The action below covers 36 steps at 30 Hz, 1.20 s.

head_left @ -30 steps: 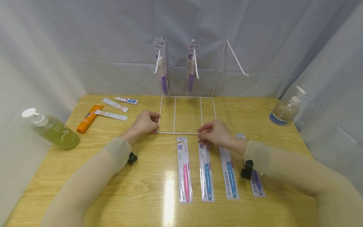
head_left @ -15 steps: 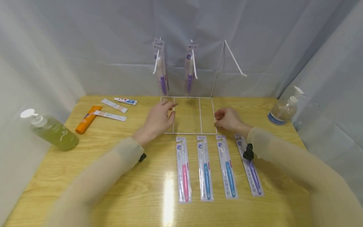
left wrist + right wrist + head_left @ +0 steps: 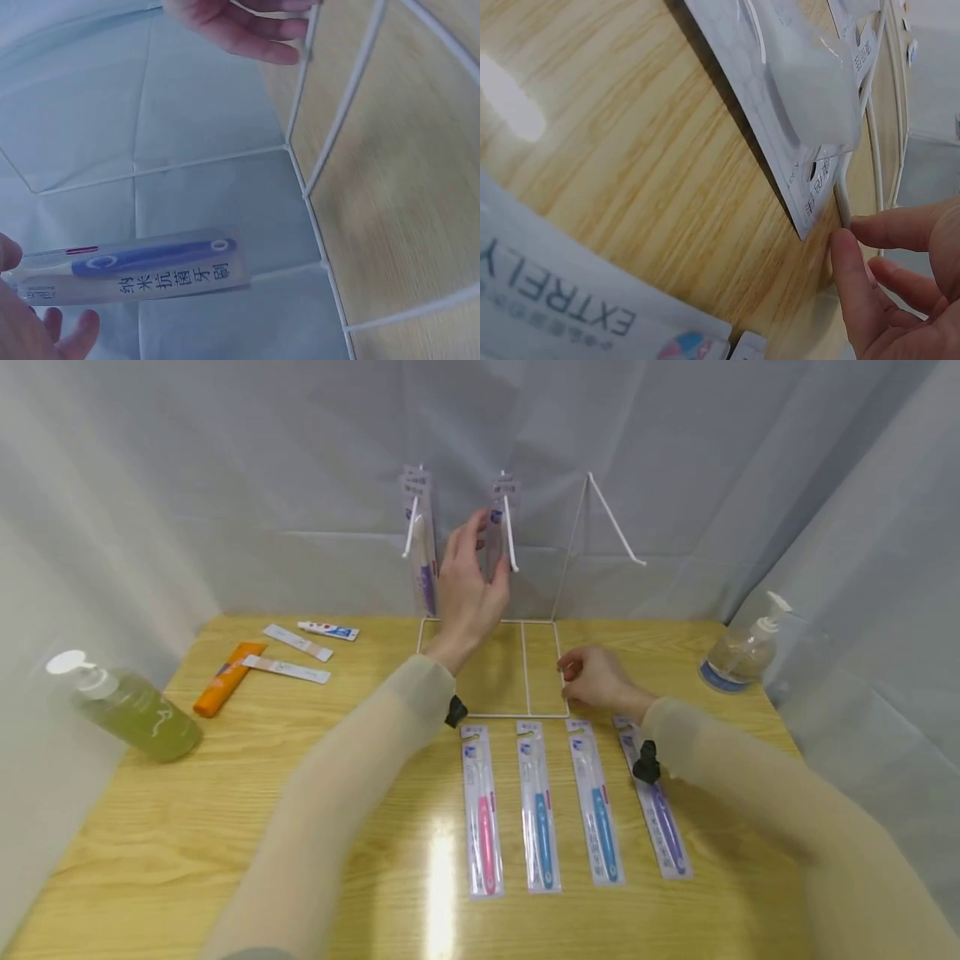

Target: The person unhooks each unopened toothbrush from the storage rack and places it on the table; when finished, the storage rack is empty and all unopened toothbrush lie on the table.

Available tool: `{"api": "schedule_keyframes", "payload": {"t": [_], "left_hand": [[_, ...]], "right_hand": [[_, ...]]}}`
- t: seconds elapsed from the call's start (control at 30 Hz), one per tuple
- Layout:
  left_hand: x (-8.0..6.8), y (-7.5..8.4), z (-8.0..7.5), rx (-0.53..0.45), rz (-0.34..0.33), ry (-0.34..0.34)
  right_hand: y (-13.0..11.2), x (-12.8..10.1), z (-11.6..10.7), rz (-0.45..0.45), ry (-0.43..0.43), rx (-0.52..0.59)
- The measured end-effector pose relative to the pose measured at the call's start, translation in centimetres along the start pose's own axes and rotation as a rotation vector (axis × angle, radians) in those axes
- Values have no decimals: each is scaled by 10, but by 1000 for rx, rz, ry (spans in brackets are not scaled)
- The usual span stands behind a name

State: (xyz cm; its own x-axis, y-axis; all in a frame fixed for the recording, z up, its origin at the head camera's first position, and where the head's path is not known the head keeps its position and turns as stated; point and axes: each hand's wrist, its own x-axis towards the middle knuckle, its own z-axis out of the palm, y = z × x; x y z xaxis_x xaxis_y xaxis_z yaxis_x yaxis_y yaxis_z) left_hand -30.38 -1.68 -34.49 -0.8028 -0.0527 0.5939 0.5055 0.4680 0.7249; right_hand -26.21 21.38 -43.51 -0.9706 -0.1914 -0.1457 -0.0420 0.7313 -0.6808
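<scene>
My left hand [image 3: 474, 589] is raised to the packaged purple toothbrush [image 3: 493, 537] on the middle prong of a white wire display rack [image 3: 527, 668]. Thumb and fingers stand spread on either side of the package; in the left wrist view its purple handle [image 3: 150, 256] shows beyond the fingertips. My right hand [image 3: 600, 678] pinches the rack's base wire at the right side, thumb and index finger meeting on it in the right wrist view. Another packaged purple toothbrush [image 3: 422, 543] hangs from the left prong. The right prong [image 3: 615, 520] carries nothing.
A pink toothbrush pack [image 3: 482, 814], two blue ones [image 3: 540, 810] [image 3: 597, 806] and a purple one [image 3: 660, 814] lie before the rack. Pump bottles stand left [image 3: 142, 714] and right [image 3: 742, 652]. An orange tube [image 3: 227, 681], toothpaste [image 3: 328, 631] and two flat sachets [image 3: 288, 670] lie back left.
My left hand has left the rack's left side and risen to the middle hanging toothbrush. My right hand has shifted from the front bar to the rack's right side.
</scene>
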Motion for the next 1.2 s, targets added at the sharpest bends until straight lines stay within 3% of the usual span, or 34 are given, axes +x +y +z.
{"api": "schedule_keyframes", "payload": {"t": [0.23,0.5,0.7,0.9,1.2], "left_hand": [[10,-2,12,-129,-54,66],[13,-1,18,-184,-10,141],[17,0,19,-162,3,143],[19,2,20,-174,17,97],[12,14,27,-205,121,78]], "right_hand": [[-2,2,0,21,3,-11],[0,3,0,17,3,-17],[0,6,0,7,-3,-21],[0,6,-1,16,-3,-24],[2,7,0,39,-16,-11]]}}
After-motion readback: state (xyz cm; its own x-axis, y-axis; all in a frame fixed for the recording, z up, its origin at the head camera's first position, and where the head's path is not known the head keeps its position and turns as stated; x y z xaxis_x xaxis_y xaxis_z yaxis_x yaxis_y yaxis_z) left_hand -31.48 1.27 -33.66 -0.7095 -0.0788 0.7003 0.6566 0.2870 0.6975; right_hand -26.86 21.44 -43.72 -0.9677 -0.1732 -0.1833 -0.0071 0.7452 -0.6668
